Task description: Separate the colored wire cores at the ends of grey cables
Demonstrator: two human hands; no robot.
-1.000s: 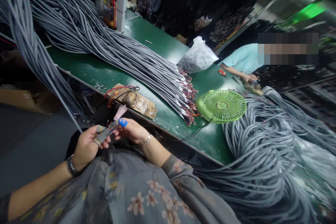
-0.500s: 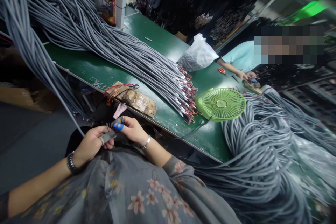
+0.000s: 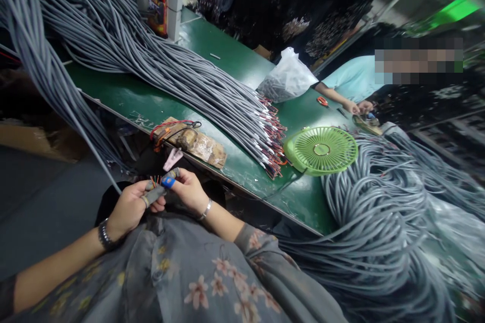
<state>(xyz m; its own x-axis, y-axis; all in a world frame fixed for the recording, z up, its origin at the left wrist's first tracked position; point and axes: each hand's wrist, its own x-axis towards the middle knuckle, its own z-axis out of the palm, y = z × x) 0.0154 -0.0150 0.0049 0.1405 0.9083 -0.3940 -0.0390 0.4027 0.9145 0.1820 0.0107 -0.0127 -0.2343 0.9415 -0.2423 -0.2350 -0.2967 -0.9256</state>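
My left hand (image 3: 132,204) is closed on the end of a grey cable (image 3: 102,167) that runs down from the upper left. Thin coloured wires (image 3: 154,180) fan out from between its taped fingertips. My right hand (image 3: 189,192), with grey wrap and blue tape on its fingers, is pinched close beside these wires. What lies between its fingertips is too small to make out. A pink clip (image 3: 173,159) sits just beyond my hands at the table edge, by a wooden block (image 3: 206,149) wrapped in clear tape.
A thick bundle of grey cables (image 3: 182,68) with stripped ends lies across the green table (image 3: 231,73). A green fan (image 3: 322,150) and coiled cables (image 3: 375,212) lie to the right. Beyond a white plastic bag (image 3: 290,78), another person's hands (image 3: 359,107) work near orange-handled scissors (image 3: 322,101).
The coloured wires now stand spread out and show more clearly between my hands. My right hand has shifted slightly; my left hand stays nearly in place.
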